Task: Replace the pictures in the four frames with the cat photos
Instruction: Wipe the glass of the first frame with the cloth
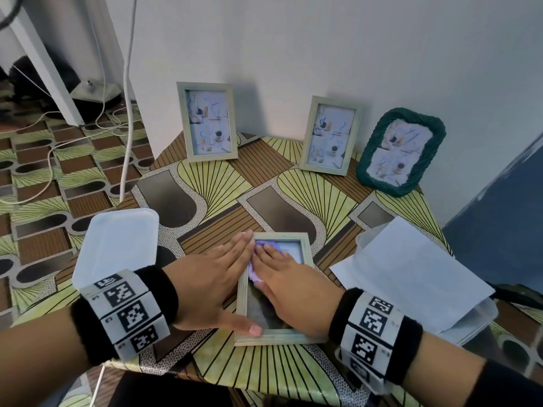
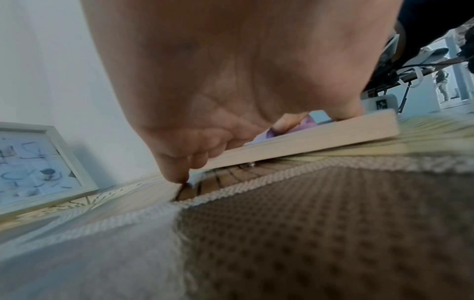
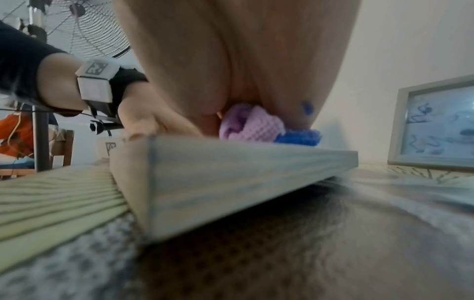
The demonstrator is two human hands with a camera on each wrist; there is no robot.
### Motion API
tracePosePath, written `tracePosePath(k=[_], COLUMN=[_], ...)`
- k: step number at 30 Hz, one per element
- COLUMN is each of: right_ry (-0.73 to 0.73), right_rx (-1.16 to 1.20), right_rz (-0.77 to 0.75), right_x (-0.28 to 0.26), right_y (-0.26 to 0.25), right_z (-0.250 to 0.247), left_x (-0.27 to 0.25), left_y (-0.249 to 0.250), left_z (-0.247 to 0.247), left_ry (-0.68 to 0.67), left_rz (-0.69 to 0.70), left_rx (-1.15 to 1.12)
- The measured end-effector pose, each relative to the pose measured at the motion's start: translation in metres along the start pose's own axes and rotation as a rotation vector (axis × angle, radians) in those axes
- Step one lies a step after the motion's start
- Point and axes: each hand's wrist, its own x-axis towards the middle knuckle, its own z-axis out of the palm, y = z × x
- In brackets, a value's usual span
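A pale wooden frame lies flat, face up, near the table's front edge. My left hand lies flat along its left rail, with the thumb on the near left corner. My right hand presses a lilac cloth onto the glass with straight fingers. The right wrist view shows the cloth bunched under the hand, above the frame's side. The hands hide most of the dark picture under the glass. Three frames stand by the wall: two pale ones and a green woven one, all with pale blue pictures.
A clear plastic box sits at the table's left edge. At the right, a white sheet lies over another plastic box. Cables hang and trail over the floor to the left. The wall stands behind the frames.
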Motion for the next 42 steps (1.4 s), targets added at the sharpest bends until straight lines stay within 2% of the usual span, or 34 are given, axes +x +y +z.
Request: tracePosePath(k=[8, 12, 17, 22, 30, 42], right_ry=[-0.074, -0.058, -0.092, -0.158, -0.081, -0.018], right_rx=[0.008, 0.075, 0.068, -0.07, -0.297, -0.308], right_rz=[-0.146, -0.233, -0.282, -0.211, -0.08, 0.051], right_x=[-0.021, -0.034, -0.048, -0.059, -0.058, -0.014], right_y=[0.002, 0.005, 0.007, 0.002, 0.005, 0.018], right_z=[-0.003, 0.0, -0.002, -0.012, -0.012, -0.012], left_x=[0.0, -0.001, -0.002, -0.003, -0.002, 0.001], left_y=[-0.002, -0.001, 0.001, 0.004, 0.004, 0.003], left_z=[-0.003, -0.003, -0.005, -0.005, -0.004, -0.002], left_ry=[-0.017, -0.018, -0.012, -0.015, -0.035, -0.034], left_rz=[0.007, 0.004, -0.009, -0.022, -0.019, -0.003], left_rx=[-0.038, -0.027, -0.03, -0.022, -0.014, -0.04])
